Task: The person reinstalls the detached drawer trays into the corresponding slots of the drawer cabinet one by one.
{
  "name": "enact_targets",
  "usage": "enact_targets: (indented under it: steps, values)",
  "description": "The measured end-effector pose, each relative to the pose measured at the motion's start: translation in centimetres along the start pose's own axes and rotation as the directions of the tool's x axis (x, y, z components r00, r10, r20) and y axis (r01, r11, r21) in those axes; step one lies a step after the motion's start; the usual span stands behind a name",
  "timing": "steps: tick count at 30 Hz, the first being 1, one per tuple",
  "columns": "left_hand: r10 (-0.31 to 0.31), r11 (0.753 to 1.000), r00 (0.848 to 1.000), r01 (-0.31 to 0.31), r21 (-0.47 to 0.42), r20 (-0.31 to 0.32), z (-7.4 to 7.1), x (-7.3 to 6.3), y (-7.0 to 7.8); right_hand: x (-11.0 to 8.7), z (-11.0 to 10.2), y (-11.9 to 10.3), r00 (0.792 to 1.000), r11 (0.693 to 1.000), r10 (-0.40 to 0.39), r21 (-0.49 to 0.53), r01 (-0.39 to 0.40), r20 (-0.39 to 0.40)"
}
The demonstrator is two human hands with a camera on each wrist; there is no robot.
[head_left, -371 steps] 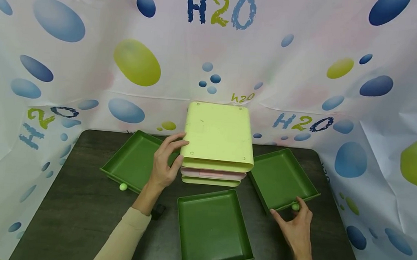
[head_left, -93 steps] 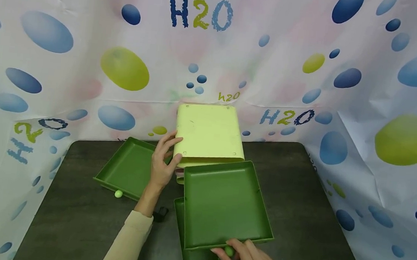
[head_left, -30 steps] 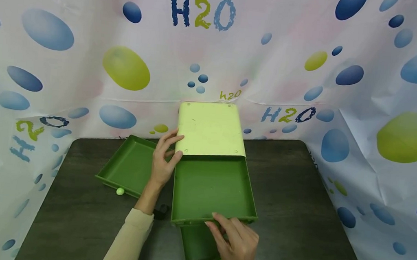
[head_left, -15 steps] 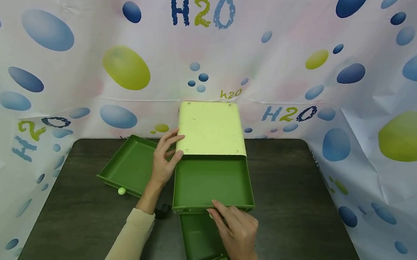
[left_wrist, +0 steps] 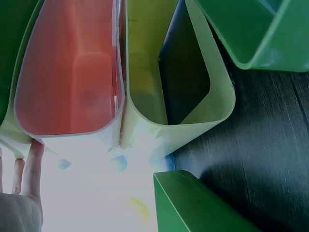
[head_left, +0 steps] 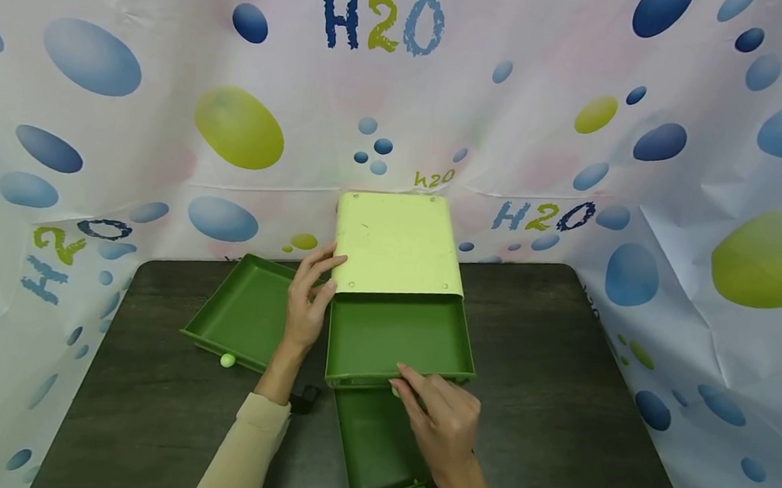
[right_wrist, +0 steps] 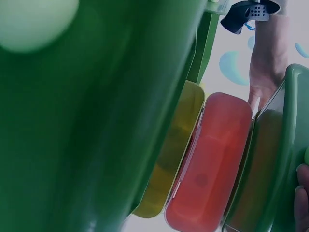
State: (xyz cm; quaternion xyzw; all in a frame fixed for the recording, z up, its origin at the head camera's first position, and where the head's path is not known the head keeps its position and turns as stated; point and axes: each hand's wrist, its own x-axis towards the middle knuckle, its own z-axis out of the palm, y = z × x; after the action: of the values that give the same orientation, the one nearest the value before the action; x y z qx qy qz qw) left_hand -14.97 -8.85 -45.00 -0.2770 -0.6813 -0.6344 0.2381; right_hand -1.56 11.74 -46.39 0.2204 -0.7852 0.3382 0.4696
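Two hands attend one pale-yellow cabinet: the right hand pinches the knob of the top drawer, which sits partway inside, ahead of it; the left hand, fingers extended along the cabinet's side, seems to brace it against sliding. One loose drawer lies beneath the right hand, another drawer beside the left, perhaps leaving the path free.

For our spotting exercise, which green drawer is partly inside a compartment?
The middle drawer, in the top yellow compartment; the left drawer and front drawer lie outside.
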Motion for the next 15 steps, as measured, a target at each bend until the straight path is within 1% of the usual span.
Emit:
enact_targets:
  steps: [5,7,11,15]
  values:
    - [0.007,1.000,1.000,-0.007,0.000,-0.023,0.0,-0.5,-2.2,0.6,0.6,1.0,1.000,1.000,-0.022,0.007,0.022,0.001]
    - [0.010,1.000,1.000,-0.010,0.004,-0.024,0.0,-0.7,-2.8,0.7,0.8,1.2,1.000,1.000,-0.025,0.005,0.025,-0.004]
    - [0.024,1.000,0.999,-0.024,-0.005,-0.023,-0.1,-0.8,-3.3,0.6,1.1,1.3,0.999,0.999,-0.036,0.027,0.037,-0.022]
    - [0.016,1.000,1.000,-0.016,-0.016,-0.023,-0.1,-0.8,-3.1,0.5,1.2,1.5,0.999,0.998,-0.023,0.064,0.025,-0.030]
